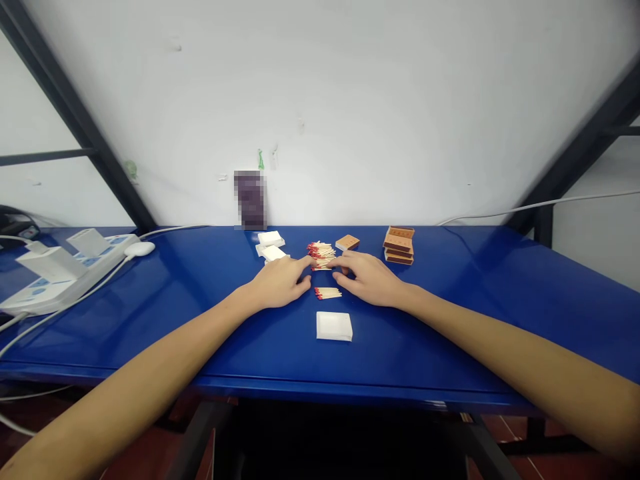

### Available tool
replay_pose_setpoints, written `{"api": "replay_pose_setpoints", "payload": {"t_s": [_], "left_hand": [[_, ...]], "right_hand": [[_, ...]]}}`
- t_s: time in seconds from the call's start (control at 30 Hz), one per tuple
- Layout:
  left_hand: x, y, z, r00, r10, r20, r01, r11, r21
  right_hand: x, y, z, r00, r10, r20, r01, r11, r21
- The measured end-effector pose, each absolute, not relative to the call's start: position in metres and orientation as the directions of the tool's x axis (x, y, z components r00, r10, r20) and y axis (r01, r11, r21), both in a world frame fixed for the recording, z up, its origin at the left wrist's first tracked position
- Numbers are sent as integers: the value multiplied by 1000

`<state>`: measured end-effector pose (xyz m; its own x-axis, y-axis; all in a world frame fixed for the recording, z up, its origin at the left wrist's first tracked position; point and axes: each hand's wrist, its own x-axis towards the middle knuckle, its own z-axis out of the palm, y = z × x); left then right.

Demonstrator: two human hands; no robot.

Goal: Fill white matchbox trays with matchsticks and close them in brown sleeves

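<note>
A pile of red-tipped matches (pixel 321 253) lies on the blue table (pixel 450 313) near its middle. My left hand (pixel 280 283) and my right hand (pixel 367 279) both reach to the pile's near edge, fingertips pinched around some matches there. Between the hands lies a small bundle of matches (pixel 328 293). Closer to me sits an empty white matchbox tray (pixel 334 326). What exactly each hand grips is hard to see.
White trays (pixel 271 244) lie left of the pile. One brown matchbox sleeve (pixel 347 242) and a stack of brown sleeves (pixel 399 245) sit to the right. A white power strip with cables (pixel 65 267) lies far left. A blurred dark object (pixel 250 199) leans against the wall.
</note>
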<state>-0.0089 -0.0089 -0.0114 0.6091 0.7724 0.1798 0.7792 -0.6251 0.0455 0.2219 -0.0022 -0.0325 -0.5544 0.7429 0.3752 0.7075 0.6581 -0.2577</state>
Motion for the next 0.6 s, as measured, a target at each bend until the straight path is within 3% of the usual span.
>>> {"api": "replay_pose_setpoints", "payload": {"t_s": [0.6], "left_hand": [[-10,-8,-12,623,760,185,769,-639,38]], "right_hand": [[221,-4,-31,-578,731,362,682,677,-279]]}}
